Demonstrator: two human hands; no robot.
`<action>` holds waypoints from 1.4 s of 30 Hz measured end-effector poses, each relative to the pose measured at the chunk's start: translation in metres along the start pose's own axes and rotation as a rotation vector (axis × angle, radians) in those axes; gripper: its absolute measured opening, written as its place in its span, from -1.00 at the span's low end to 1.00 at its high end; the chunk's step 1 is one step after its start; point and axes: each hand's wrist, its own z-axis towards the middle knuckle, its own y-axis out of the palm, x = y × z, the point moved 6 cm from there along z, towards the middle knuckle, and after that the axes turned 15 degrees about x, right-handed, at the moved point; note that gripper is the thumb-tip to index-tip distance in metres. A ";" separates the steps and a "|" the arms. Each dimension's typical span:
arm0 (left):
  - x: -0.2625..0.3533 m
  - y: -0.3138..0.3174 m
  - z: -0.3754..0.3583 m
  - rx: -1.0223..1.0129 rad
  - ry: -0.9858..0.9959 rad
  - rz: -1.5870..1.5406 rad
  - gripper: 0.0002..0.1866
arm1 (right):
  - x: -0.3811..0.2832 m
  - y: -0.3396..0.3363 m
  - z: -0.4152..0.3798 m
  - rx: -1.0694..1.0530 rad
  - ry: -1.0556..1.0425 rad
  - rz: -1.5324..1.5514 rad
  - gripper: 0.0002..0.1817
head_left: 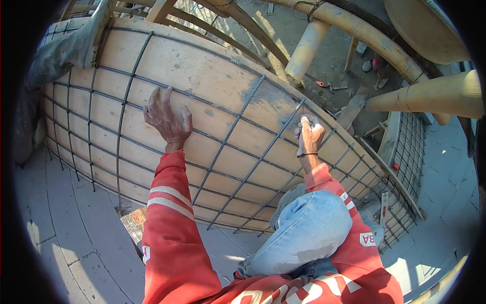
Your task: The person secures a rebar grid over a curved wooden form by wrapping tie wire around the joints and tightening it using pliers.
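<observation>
Steel grid: It lay over the curved board, directly under the left hand (168, 116) and beside the curled fingers of the right hand (310, 134). Its bars (277, 135) crossed one another, and many ends went past the near edge of the board.

Curved board (190, 66): It was behind the bars, and probably it gave them a backing and their bent shape.

Left hand: It was open, with the fingers spread over the grid and closed around nothing visible. I judge that this flat placing steadied the bars or the leaning body.

Right hand: The fingers were folded near the upper end of one cross bar, close to the far edge. Such a place seemed suited for fine finger work at a crossing. I could not tell if the hand grasped the bar, a small thing, or nothing.

Blue-jeaned knee (316, 218): It was bent between the forearms, perhaps for a low and stable posture.

Other person's clothed limb (61, 58): It reached over the far left part of the grid, well apart from both hands.

Bamboo poles (430, 99): They stood outside the board, on the right hand's side.

Red-handled tool (320, 84): It lay on the ground beyond the far edge.
</observation>
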 end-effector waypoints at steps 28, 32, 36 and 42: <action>0.000 -0.010 0.001 -0.037 0.004 -0.062 -0.29 | -0.030 -0.007 0.026 -0.128 -0.470 -0.419 -0.65; -0.003 -0.009 -0.001 -0.019 -0.021 -0.089 -0.29 | -0.031 -0.005 0.043 -0.148 -0.325 -0.466 -0.78; -0.003 -0.009 0.002 -0.011 -0.027 -0.084 -0.31 | -0.027 -0.005 0.044 -0.228 -0.178 -0.454 -0.79; -0.002 -0.004 0.001 -0.032 0.002 -0.030 -0.31 | -0.025 -0.005 0.028 -0.077 -0.332 -0.389 -0.76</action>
